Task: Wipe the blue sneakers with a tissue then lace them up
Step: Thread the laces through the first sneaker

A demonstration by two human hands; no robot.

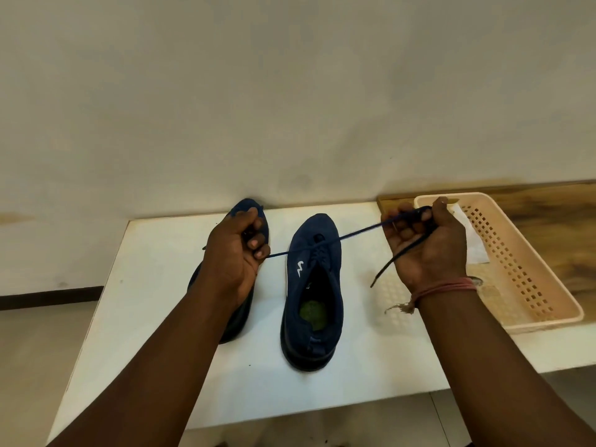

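The right blue sneaker is stood on the white table, toe toward the wall, beside its mate. Its lace is pulled taut sideways, each end gripped in the curled fingers of the left hand and right hand. A tissue is seen in the beige basket.

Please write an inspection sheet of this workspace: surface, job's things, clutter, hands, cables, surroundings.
Surface: white table, wooden counter adjoining.
Job's things: right sneaker upright, lace pulled taut both ways; left sneaker partly hidden behind the left arm.
Clutter: beige basket holding white paper.
Hands: left hand and right hand each grip a lace end.
Cables: nothing seen.
Surroundings: pale wall.
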